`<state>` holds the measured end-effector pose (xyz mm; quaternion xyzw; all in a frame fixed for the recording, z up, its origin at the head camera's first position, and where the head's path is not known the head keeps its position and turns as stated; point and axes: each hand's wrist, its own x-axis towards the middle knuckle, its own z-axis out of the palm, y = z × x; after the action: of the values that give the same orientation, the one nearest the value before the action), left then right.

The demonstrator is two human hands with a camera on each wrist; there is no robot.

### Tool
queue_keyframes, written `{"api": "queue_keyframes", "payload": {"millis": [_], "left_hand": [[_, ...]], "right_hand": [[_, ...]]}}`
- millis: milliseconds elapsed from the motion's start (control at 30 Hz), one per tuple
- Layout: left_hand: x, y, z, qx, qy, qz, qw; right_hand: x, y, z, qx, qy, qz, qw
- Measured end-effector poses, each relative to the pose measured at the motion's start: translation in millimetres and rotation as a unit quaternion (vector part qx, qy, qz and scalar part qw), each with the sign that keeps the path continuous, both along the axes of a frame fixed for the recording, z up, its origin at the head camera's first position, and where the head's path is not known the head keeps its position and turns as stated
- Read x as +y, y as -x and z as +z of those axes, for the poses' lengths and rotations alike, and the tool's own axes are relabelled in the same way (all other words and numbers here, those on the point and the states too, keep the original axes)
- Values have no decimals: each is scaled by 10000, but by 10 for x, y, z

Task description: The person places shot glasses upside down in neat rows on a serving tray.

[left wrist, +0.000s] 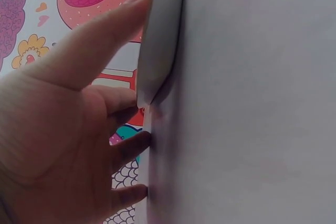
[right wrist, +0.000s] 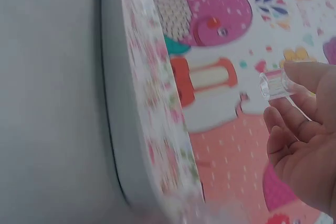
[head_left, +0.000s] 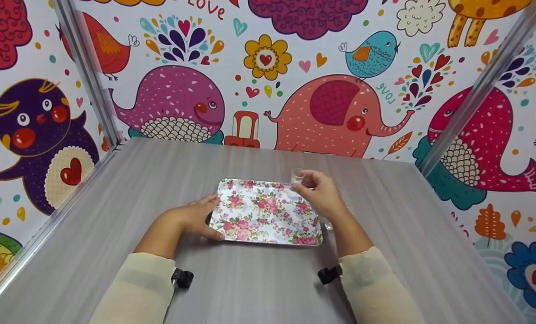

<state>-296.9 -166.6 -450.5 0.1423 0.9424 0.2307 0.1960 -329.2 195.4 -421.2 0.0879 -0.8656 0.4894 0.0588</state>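
On the grey wood-grain table [head_left: 250,283] lies a rectangular, white, pink-flowered tray [head_left: 261,220]; your left hand [head_left: 199,219], fingers spread, touches its left side; your right hand [head_left: 322,194] pinches a clear, cylindrical cup [head_left: 297,177] near the tray's far-right corner.

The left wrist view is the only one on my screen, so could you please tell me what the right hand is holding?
Observer: The right hand pinches a small clear cup between its thumb and fingers.
Operator: Thank you. I see only the plain outer side of the tray; would you kindly describe its top?
Observer: Its top is white, printed with pink flowers and green leaves.
Operator: And is anything lying beside its right edge, please?
Observer: Yes, a small clear item lies on the table there; it is too small for me to say what it is.
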Motion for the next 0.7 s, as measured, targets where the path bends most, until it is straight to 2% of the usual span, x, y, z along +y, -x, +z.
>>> {"api": "queue_keyframes", "payload": {"millis": [133, 367, 500, 700], "left_hand": [[-4, -11, -7, 72, 7, -39, 10000], [11, -3, -13, 118, 47, -33, 9999], [12, 2, -18, 121, 83, -28, 9999], [9, 7, -17, 105, 88, 43, 9999]], "right_hand": [[-287, -20, -10, 93, 99, 474, 9988], [-721, -73, -11, -137, 16, 917, 9957], [-925, -87, -24, -259, 160, 1230, 9919], [-1068, -116, -77, -315, 154, 1388, 9897]]}}
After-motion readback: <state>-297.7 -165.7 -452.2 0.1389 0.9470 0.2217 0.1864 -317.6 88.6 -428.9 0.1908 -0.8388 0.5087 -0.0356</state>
